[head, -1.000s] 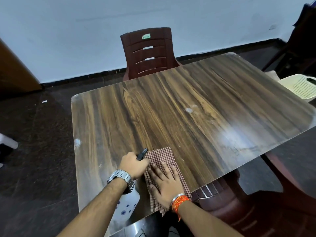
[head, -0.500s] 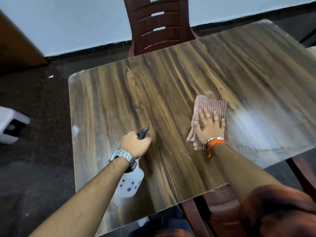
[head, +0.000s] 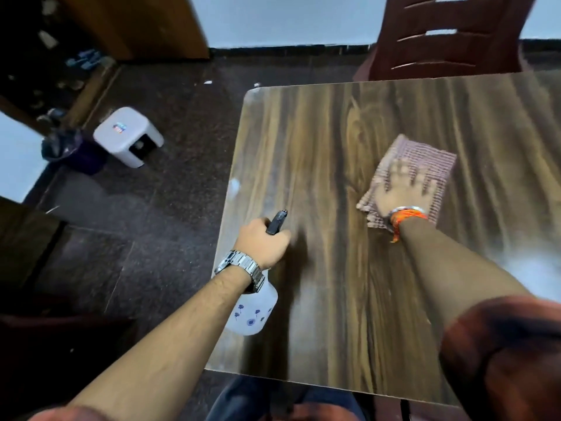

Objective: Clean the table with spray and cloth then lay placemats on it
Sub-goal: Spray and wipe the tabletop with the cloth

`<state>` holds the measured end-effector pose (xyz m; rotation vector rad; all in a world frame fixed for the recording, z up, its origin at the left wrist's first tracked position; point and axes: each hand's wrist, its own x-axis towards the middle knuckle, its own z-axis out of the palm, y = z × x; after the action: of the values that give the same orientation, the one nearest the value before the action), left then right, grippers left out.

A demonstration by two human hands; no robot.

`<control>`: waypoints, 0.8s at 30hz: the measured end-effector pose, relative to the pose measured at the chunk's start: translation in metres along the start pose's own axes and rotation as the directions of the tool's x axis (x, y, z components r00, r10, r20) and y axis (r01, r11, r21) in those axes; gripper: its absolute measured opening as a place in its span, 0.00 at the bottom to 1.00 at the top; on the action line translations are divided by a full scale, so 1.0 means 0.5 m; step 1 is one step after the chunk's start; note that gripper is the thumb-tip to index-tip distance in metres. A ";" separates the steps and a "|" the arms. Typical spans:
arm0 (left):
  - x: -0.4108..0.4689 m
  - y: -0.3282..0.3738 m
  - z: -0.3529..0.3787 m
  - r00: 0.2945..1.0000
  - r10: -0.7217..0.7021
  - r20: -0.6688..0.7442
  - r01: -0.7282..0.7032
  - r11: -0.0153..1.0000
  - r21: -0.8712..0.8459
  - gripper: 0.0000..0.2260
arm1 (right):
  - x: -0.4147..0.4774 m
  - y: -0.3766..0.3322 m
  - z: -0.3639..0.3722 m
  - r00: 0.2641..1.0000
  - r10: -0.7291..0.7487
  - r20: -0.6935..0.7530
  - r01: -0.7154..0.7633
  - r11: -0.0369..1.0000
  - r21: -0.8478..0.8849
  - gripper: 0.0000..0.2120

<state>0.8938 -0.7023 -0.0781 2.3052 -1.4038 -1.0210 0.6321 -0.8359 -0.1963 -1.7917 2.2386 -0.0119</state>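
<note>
Dark stone floor, pale wall, and a wood-grain table (head: 334,299) filling the right half of the frame. The checked cloth (head: 425,156) lies flat on the table, upper right. The right hand (head: 403,192) is spread on it, fingers straight, pressing: grip released, clasping nothing. The spray bottle (head: 255,314) is lower centre at the table's left edge; cannot tell if it rests there. The left hand (head: 261,243) has its grip clenched round the bottle's neck.

Progress, my read: mid-wipe, cleaning stage. A pale smudge (head: 235,185) by the left edge is not yet wiped. No placemats in view, so laying them is all left.

Counts: one cloth, one spray bottle, two hands, zero placemats. Around: one maroon chair (head: 449,41) top right, one white stool (head: 127,135) and one dark bin (head: 69,150) on the floor, left.
</note>
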 end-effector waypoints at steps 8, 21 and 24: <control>-0.023 -0.155 -0.122 0.982 -0.104 -0.158 0.088 0.991 -0.106 0.12 | -0.231 -0.481 0.123 0.721 -0.661 0.205 0.685 0.726 -0.068 0.34; -0.042 -0.243 -0.197 1.000 0.011 -0.029 -0.014 0.994 -0.107 0.12 | -0.611 -0.392 0.206 0.561 -0.815 0.146 0.825 0.565 -0.019 0.26; -0.059 -0.222 -0.180 0.996 0.085 0.019 -0.083 0.993 -0.079 0.10 | -0.690 -0.371 0.220 0.568 -0.798 0.202 0.817 0.577 -0.015 0.22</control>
<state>1.0215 -0.6335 -0.0602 2.1668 -1.4302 -1.0605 0.9009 -0.5307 -0.1987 -2.6044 1.1159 0.0829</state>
